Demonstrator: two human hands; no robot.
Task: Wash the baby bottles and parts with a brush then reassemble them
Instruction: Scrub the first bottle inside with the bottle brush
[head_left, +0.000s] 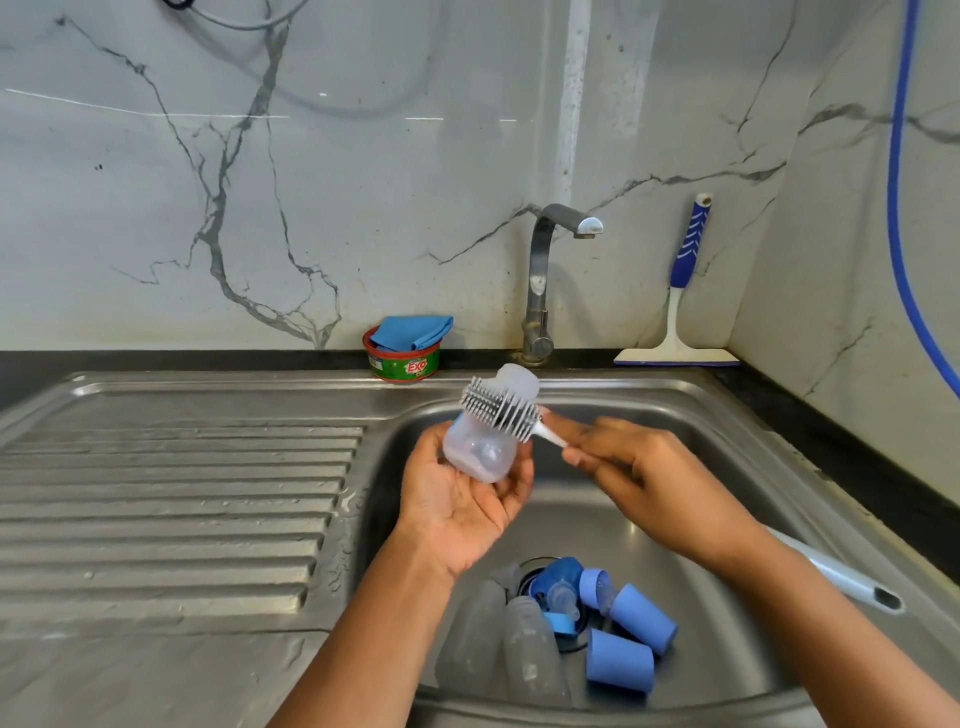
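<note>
- Over the middle of the sink (597, 525), the left hand (467, 499) is curled round a clear baby bottle (480, 447) and holds it up above the basin.
- The right hand (649, 483) is clamped on the white stem of the bottle brush (501, 410), just behind the bristles. The bristle head lies across the bottle's outer wall, touching it, and the long handle runs back over the sink's right rim.
- Scrubbing looks to be under way on this one bottle, on its outside. Whether its inside has been brushed I cannot tell.
- At the near end of the sink, around the drain, lie the other bottles (530, 649), two blue caps (621, 660), a blue collar (558, 577) and a clear teat (563, 595). All are loose, and nothing there looks screwed back together.
- At the back of the sink the tap (540, 291) shows no running water. A soap tub (402, 361) with a blue cloth (410, 332) on it stands on the sink's back edge.
- My judgement is that most of the task lies ahead: brushing the remaining bottles and small parts, rinsing them, then fitting the teats, collars and caps back on.
</note>
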